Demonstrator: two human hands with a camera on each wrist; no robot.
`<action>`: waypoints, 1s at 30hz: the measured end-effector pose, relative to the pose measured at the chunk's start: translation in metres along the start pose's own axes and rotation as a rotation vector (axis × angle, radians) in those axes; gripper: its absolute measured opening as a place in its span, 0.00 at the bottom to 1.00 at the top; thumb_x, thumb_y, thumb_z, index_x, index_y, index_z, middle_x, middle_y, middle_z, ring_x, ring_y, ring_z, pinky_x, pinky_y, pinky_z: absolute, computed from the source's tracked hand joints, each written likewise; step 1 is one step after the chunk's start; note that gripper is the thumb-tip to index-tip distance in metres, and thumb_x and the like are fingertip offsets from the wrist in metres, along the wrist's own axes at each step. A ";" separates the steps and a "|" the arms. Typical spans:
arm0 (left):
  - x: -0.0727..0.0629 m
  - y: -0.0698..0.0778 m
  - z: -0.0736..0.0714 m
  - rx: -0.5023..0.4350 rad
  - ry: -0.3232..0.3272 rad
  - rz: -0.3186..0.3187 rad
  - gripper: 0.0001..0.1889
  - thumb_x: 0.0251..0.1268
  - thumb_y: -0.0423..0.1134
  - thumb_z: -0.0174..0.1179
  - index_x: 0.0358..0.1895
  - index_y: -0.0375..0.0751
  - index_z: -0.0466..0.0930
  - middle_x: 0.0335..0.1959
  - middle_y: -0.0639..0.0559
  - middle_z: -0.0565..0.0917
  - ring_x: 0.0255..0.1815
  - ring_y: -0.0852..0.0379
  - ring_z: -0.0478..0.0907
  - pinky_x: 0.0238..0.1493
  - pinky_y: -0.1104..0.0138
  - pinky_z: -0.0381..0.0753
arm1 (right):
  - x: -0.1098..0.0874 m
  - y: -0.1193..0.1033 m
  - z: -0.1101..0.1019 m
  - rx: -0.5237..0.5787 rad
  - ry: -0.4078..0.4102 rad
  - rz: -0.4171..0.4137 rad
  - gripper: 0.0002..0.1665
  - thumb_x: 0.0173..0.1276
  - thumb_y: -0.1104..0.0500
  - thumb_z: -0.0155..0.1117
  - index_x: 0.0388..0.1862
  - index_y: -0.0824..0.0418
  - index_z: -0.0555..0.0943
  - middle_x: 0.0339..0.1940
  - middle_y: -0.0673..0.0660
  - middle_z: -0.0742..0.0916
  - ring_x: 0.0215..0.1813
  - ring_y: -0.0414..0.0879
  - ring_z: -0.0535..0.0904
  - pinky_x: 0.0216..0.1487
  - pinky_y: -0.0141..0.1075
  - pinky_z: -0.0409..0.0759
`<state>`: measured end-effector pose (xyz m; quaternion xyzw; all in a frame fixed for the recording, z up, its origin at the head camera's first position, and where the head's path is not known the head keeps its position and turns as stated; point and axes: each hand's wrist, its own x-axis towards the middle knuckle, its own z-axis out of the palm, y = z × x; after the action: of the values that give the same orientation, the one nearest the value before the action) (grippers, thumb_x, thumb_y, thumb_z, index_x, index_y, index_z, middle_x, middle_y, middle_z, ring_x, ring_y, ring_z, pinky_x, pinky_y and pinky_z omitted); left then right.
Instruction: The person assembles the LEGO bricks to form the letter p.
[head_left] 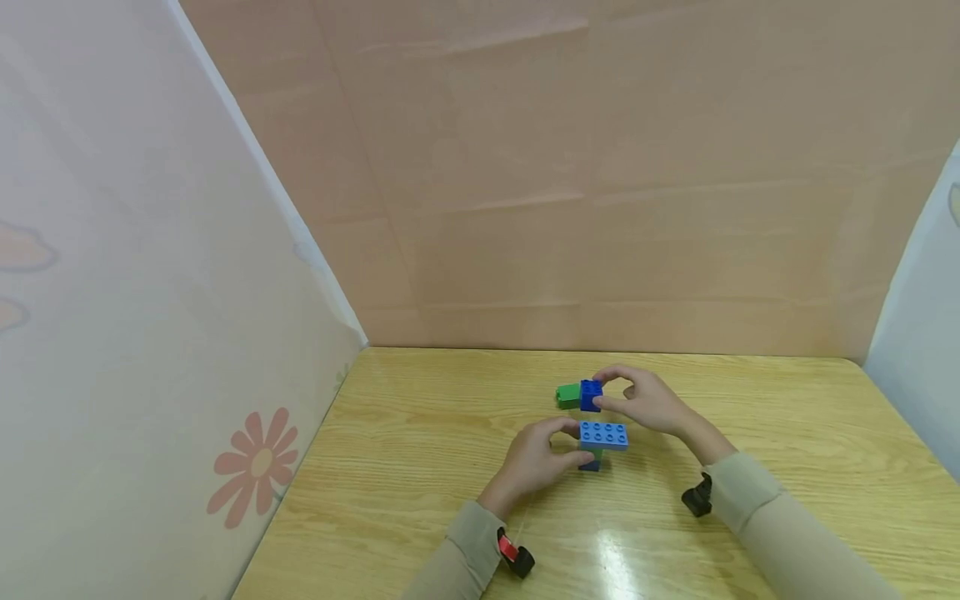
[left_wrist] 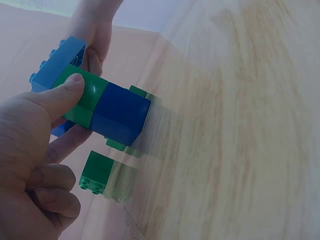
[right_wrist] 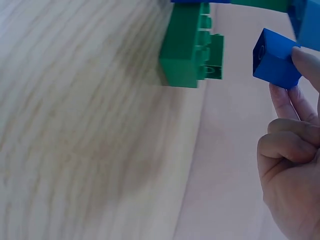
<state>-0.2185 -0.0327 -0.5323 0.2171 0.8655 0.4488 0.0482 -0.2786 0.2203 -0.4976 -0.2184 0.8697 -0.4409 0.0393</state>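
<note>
My left hand (head_left: 531, 458) grips a small stack of toy building bricks, thumb on its green brick (left_wrist: 92, 95). A light blue brick (head_left: 603, 435) with two rows of studs tops the stack, overhanging to the right. At the bottom is a dark blue brick (left_wrist: 121, 112). Just beyond the stack, my right hand (head_left: 651, 403) pinches a small blue brick (right_wrist: 276, 59) between thumb and fingers, off the table. Its open underside partly shows in the right wrist view. Whether the stack touches the tabletop is unclear.
Loose green bricks (head_left: 567, 396) lie behind the held blue brick, partly hidden by it; a longer green brick (right_wrist: 181, 50) shows in the right wrist view. The wooden table (head_left: 420, 500) meets a tan backdrop (head_left: 585, 250) behind and a flowered white side wall (head_left: 150, 333) at left.
</note>
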 end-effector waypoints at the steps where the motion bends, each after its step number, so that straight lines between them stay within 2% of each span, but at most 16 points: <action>1: 0.000 0.000 0.000 -0.002 0.000 0.000 0.19 0.65 0.59 0.71 0.56 0.62 0.85 0.48 0.73 0.84 0.56 0.64 0.80 0.54 0.62 0.79 | -0.001 -0.002 -0.001 0.003 0.003 0.002 0.27 0.73 0.45 0.71 0.63 0.57 0.81 0.61 0.59 0.83 0.42 0.49 0.80 0.38 0.40 0.79; 4: -0.001 0.000 0.000 -0.003 0.001 0.001 0.19 0.65 0.59 0.71 0.57 0.62 0.85 0.49 0.73 0.84 0.57 0.64 0.80 0.55 0.62 0.79 | -0.004 -0.009 -0.004 0.021 0.007 0.003 0.27 0.72 0.46 0.72 0.63 0.57 0.81 0.61 0.60 0.83 0.23 0.40 0.67 0.23 0.35 0.70; 5: -0.001 0.001 0.000 -0.002 0.001 0.004 0.19 0.65 0.59 0.71 0.57 0.62 0.85 0.49 0.73 0.84 0.57 0.64 0.80 0.56 0.62 0.79 | -0.005 -0.011 -0.004 0.022 0.008 -0.001 0.26 0.72 0.46 0.72 0.63 0.58 0.81 0.61 0.60 0.83 0.21 0.37 0.66 0.22 0.33 0.68; 7: -0.001 0.000 0.000 0.000 0.004 0.008 0.19 0.65 0.59 0.71 0.57 0.63 0.85 0.49 0.73 0.84 0.57 0.64 0.80 0.56 0.61 0.79 | -0.006 -0.015 -0.005 0.032 0.010 -0.005 0.26 0.72 0.47 0.72 0.62 0.58 0.81 0.60 0.61 0.83 0.15 0.36 0.57 0.17 0.33 0.62; 14: 0.000 -0.001 0.000 -0.003 0.006 0.025 0.19 0.66 0.59 0.70 0.56 0.63 0.85 0.49 0.73 0.84 0.57 0.64 0.80 0.57 0.60 0.79 | -0.012 -0.027 -0.008 0.031 0.014 -0.036 0.24 0.72 0.49 0.72 0.61 0.56 0.81 0.58 0.60 0.84 0.14 0.36 0.57 0.15 0.32 0.62; 22: 0.001 -0.001 -0.001 -0.001 0.008 0.016 0.17 0.66 0.58 0.70 0.54 0.63 0.85 0.48 0.73 0.83 0.56 0.65 0.80 0.56 0.61 0.79 | -0.019 -0.038 -0.008 0.035 0.019 -0.068 0.22 0.71 0.50 0.74 0.60 0.55 0.82 0.56 0.58 0.85 0.14 0.35 0.58 0.16 0.32 0.62; 26: 0.001 -0.001 0.000 0.003 0.006 0.010 0.17 0.66 0.59 0.70 0.54 0.62 0.85 0.48 0.73 0.83 0.57 0.65 0.79 0.56 0.60 0.79 | -0.023 -0.042 -0.007 0.038 0.017 -0.077 0.21 0.71 0.51 0.74 0.59 0.55 0.82 0.53 0.57 0.86 0.14 0.35 0.58 0.16 0.32 0.62; 27: 0.001 -0.001 0.000 0.005 0.006 0.009 0.17 0.66 0.59 0.70 0.54 0.62 0.85 0.48 0.73 0.83 0.57 0.65 0.79 0.56 0.60 0.79 | -0.024 -0.043 -0.007 0.038 0.015 -0.080 0.21 0.71 0.51 0.74 0.59 0.55 0.82 0.48 0.57 0.87 0.14 0.35 0.57 0.16 0.32 0.62; 30: 0.000 -0.001 0.001 0.015 0.006 0.011 0.17 0.66 0.59 0.70 0.54 0.62 0.85 0.48 0.73 0.84 0.57 0.65 0.79 0.56 0.60 0.79 | -0.027 -0.044 -0.006 0.035 0.012 -0.094 0.21 0.71 0.52 0.74 0.59 0.55 0.82 0.49 0.56 0.87 0.14 0.35 0.57 0.16 0.32 0.62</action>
<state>-0.2190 -0.0324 -0.5333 0.2208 0.8678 0.4432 0.0414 -0.2408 0.2130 -0.4624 -0.2558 0.8507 -0.4588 0.0171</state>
